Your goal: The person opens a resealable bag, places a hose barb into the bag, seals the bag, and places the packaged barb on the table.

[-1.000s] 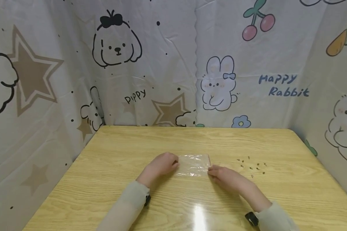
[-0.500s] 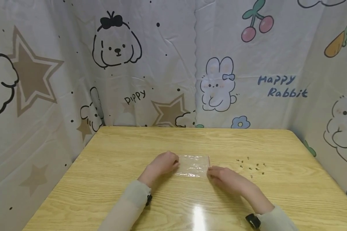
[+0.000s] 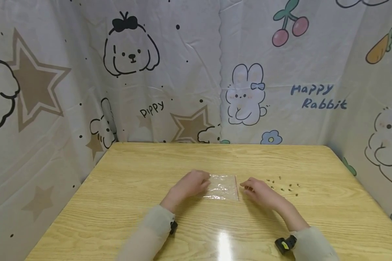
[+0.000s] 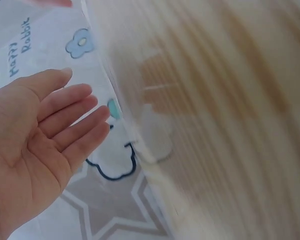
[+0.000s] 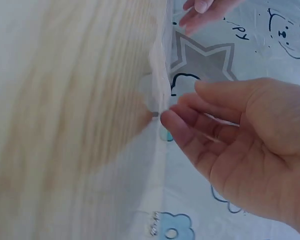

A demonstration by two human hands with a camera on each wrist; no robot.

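A clear plastic zip bag (image 3: pixel 221 187) with a red line along its right edge lies flat on the wooden table (image 3: pixel 143 159). Over the bag's left end is my left hand (image 3: pixel 193 182), covering part of it; in the left wrist view the left hand (image 4: pixel 55 130) has relaxed, fairly straight fingers and holds nothing. Just right of the red edge is my right hand (image 3: pixel 259 192), apart from the bag. In the right wrist view that hand (image 5: pixel 250 135) has loosely bent fingers, with a gap between thumb and fingertips.
Several tiny brownish pieces (image 3: pixel 290 185) lie scattered on the table right of my right hand. A printed curtain (image 3: pixel 189 72) hangs behind the table and along both sides. Each wrist wears a black device, such as the right one (image 3: pixel 285 244).
My right hand has let go of the bag's right edge and moved slightly right and up, uncovering the red line. My left hand has slid a little right over the bag.
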